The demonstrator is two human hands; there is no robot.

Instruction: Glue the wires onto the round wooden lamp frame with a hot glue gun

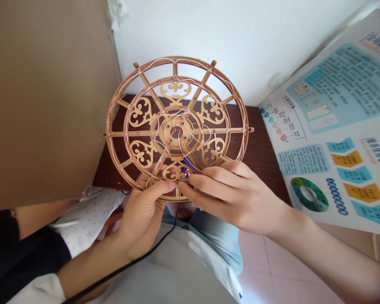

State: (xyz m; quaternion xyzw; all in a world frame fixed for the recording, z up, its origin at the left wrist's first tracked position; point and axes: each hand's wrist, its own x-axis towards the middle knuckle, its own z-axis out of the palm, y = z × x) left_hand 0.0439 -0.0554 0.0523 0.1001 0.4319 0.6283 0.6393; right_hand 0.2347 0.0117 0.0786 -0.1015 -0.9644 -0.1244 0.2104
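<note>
Right of the wired fretwork wheel (175, 90), a poster (332, 126) carries Chinese text.

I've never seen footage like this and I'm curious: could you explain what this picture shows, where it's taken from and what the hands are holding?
There's no machine here, just a person's two bare hands. The single picture comes from a camera worn on the person's head, looking forward and down, so the arms reach in from the bottom edge.

The left hand holds the lower rim of a round openwork frame in a tan material, with scroll-shaped cutouts. Thin red and white wires run along its rings. The fingertips of the right hand sit at the frame's lower edge, near a small blue part with a tiny red light.

The frame is held above a dark brown tabletop, with a printed poster to the right.
</note>
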